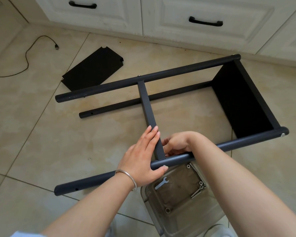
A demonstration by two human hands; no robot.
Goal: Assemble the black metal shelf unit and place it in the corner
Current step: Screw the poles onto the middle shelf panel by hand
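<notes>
Fingers of the left hand (142,158) lie nearly straight along the crossbar (148,113), thumb pressed under the near tube (169,161) at a bolt head (164,166); right hand (176,143) reaches over that tube with fingers curled at the joint, probably pinching a nut or the bar end (the bar hides the fingertips, so I cannot tell what they hold). Shelf frame (161,100) lies on its side on the tiled floor (41,134), centre to right, one panel (243,100) already fitted at the right end, far tubes (143,79) running left toward a loose shelf panel (92,69) lying flat at the far left. Risks: the joint looks only hand-held, so if the thumb slips off the bolt it likely drops through and the nut goes rolling across the tile; the crossbar can swing out of line with the hole, since only its far end looks bolted. Left tube ends are unsupported, so leaning on the near tube could rack the frame. Clear tray (178,194) with spanner (161,183) and spare bolts (198,190) sits directly under the near tube, just right of the joint; a sagging tube or forearm could tip it. Room: open tile to the near left, cabinet fronts (143,17) close behind the frame's far right corner, a cable (26,57) trailing at the far left that would snag a tube if the frame slides that way.
</notes>
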